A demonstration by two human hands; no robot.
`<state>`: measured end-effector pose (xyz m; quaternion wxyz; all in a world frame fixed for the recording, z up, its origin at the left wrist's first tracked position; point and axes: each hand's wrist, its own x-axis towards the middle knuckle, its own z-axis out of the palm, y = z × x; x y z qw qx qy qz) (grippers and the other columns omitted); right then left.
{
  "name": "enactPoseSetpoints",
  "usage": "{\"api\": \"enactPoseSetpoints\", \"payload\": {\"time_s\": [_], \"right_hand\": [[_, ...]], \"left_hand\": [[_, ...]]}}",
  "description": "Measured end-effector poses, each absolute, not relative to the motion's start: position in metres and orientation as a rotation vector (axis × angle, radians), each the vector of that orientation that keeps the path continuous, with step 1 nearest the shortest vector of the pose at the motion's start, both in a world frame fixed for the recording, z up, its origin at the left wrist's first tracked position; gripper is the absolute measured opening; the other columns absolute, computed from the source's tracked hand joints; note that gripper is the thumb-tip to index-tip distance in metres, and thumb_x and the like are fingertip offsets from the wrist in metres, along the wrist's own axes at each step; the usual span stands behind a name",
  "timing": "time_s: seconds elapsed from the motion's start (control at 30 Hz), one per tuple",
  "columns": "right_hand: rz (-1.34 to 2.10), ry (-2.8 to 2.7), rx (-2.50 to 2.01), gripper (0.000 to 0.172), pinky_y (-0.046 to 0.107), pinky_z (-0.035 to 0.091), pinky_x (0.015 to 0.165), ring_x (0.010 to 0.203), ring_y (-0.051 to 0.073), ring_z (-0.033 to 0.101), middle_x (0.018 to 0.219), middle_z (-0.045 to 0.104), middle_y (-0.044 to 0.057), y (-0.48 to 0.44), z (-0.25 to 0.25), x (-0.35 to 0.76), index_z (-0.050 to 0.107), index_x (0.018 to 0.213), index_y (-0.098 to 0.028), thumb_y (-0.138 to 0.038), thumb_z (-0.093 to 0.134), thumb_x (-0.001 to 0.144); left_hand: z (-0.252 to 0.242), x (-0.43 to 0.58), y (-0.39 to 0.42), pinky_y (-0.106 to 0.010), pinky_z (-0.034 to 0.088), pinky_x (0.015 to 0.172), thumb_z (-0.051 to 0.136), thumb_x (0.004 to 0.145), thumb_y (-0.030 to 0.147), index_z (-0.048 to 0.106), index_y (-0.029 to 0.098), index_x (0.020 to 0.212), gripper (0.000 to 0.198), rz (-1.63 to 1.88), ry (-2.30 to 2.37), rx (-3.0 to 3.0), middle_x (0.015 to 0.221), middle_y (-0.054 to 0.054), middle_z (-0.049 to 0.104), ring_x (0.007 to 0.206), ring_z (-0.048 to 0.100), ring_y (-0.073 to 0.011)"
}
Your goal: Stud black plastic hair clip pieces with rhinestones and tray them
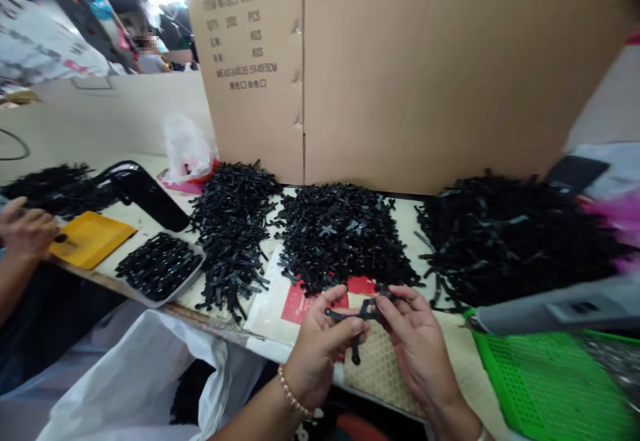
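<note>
Over the table's front edge, both my hands meet around a small black plastic part [370, 309] with thin arms and a rounded end hanging down. My left hand [320, 341], with a beaded bracelet on the wrist, pinches its left side between thumb and fingers. On the other side my right hand [417, 334] grips the upper right of the black part, its thumb on top. Just beyond lies a heap of black cross-shaped plastic parts [345, 231]. A textured tan mat [380, 367] and a red printed sheet [295, 304] are under my hands.
More black parts are heaped at left [233, 227] and right [520, 234]. A grey tool [550, 307] lies over a green basket [505, 387] holding small metal pieces. A co-worker's hand [27, 227] is near a yellow tray [95, 237]. A tall cardboard sheet [400, 74] stands behind.
</note>
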<state>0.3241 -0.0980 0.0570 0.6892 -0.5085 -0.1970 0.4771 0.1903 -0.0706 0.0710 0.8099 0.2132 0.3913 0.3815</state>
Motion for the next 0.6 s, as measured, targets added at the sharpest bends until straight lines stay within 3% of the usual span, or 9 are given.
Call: {"api": "enactPoseSetpoints", "payload": {"time_s": [0.17,0.33,0.43,0.6], "right_hand": [[1.007,-0.498,-1.168,0.038,0.03,0.053,0.078,0.084,0.018,0.063,0.09,0.066,0.004,-0.103,0.052,0.319,0.058,0.093,-0.02,-0.037,0.081,0.067],[0.981,-0.659,-1.224,0.025,0.031,0.053,0.08,0.085,0.019,0.061,0.089,0.064,0.005,-0.111,0.044,0.311,0.063,0.086,-0.02,-0.037,0.077,0.074],[0.913,-0.765,-1.227,0.022,0.034,0.052,0.085,0.092,0.022,0.059,0.094,0.062,0.007,-0.116,0.038,0.309,0.065,0.086,-0.02,-0.038,0.073,0.077],[0.784,-0.949,-1.249,0.017,0.035,0.048,0.088,0.101,0.024,0.054,0.101,0.055,0.009,-0.125,0.026,0.315,0.068,0.091,-0.021,-0.034,0.07,0.08]], "left_hand": [[0.068,0.193,-0.072,-0.019,0.044,0.062,0.085,0.061,0.022,0.054,0.015,0.118,0.065,0.785,0.852,0.38,0.068,0.0,0.066,0.065,0.064,-0.0109],[0.064,0.195,-0.076,-0.019,0.048,0.072,0.081,0.067,0.026,0.069,0.013,0.089,0.029,0.737,0.779,0.31,0.09,-0.006,0.07,0.077,0.064,-0.0106],[0.064,0.195,-0.077,-0.021,0.05,0.076,0.079,0.069,0.025,0.07,0.013,0.086,0.022,0.698,0.752,0.29,0.09,-0.005,0.07,0.078,0.064,-0.0107],[0.065,0.193,-0.071,-0.02,0.051,0.067,0.081,0.066,0.022,0.068,0.014,0.08,0.021,0.655,0.808,0.262,0.081,-0.002,0.07,0.069,0.063,-0.0093]]}}
